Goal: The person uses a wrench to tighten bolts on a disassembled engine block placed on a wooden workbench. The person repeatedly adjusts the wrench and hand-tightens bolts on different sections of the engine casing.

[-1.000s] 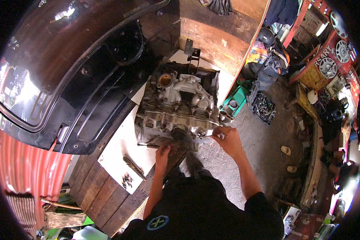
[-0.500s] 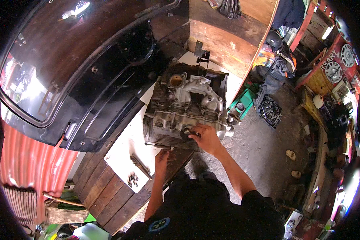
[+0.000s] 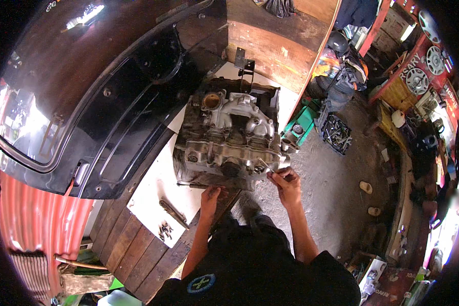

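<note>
A greasy engine block (image 3: 229, 137) with a silver intake manifold (image 3: 242, 112) on top sits in front of me. At its near right corner, my right hand (image 3: 287, 187) is closed in a pinch on a thin shiny metal rod (image 3: 264, 164), whose tip points at the block's front face. My left hand (image 3: 211, 200) is closed at the block's lower front edge, around the end of a dark rod-like tool (image 3: 191, 185). What its fingers cover is partly hidden.
The engine rests on a white sheet (image 3: 148, 196) over a plank bench (image 3: 122, 239). A dark hand tool (image 3: 173, 214) and several bolts (image 3: 164, 230) lie on the sheet. A black vehicle panel (image 3: 117, 122) stands left; a parts crate (image 3: 335, 133) and green container (image 3: 302, 125) sit right.
My right hand has moved right, off the front of the block to its corner, and the thin metal rod now shows in its fingers. My left hand stays by the lower edge.
</note>
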A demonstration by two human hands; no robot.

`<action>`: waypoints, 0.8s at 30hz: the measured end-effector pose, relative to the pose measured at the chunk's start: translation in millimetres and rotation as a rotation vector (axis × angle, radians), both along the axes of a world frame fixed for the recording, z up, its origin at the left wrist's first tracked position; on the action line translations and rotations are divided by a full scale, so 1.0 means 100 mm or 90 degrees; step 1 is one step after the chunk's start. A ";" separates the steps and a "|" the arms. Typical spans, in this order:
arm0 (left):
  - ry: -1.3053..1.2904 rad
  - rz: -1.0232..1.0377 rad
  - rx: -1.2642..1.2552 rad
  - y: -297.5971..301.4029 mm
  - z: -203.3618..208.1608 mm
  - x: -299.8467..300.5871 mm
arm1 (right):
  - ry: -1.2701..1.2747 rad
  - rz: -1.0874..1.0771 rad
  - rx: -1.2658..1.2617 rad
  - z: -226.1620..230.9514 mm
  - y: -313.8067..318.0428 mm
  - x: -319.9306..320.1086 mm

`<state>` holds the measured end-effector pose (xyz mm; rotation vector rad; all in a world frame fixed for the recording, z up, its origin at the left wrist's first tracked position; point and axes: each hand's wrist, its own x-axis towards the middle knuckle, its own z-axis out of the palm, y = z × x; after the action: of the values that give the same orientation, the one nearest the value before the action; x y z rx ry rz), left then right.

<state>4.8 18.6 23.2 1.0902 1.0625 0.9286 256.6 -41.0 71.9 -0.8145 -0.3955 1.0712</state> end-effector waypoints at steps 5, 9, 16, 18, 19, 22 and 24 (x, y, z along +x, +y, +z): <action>0.028 -0.024 -0.016 0.01 -0.07 -0.02 | 0.085 0.010 -0.081 -0.34 -0.25 -0.14; 0.039 -0.019 -0.006 0.01 -0.06 0.01 | 0.067 -0.057 -0.076 -0.50 -0.28 -0.30; 0.031 -0.043 -0.012 0.01 -0.16 0.01 | 0.057 -0.079 -0.065 -0.71 -0.29 -0.42; 0.050 -0.045 -0.003 0.00 -0.13 0.02 | 0.068 -0.081 -0.041 -0.72 -0.29 -0.42; 0.056 -0.046 -0.005 0.00 -0.11 0.02 | 0.070 -0.085 -0.026 -0.71 -0.29 -0.43; 0.072 -0.050 -0.004 0.00 -0.12 -0.01 | 0.078 -0.097 -0.012 -0.68 -0.27 -0.45; 0.066 -0.049 -0.004 0.00 -0.13 -0.01 | 0.081 -0.106 -0.010 -0.68 -0.27 -0.46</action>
<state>3.4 18.9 10.1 1.1761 1.0993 0.8145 211.1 -67.8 4.1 -0.7748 -0.2082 0.9651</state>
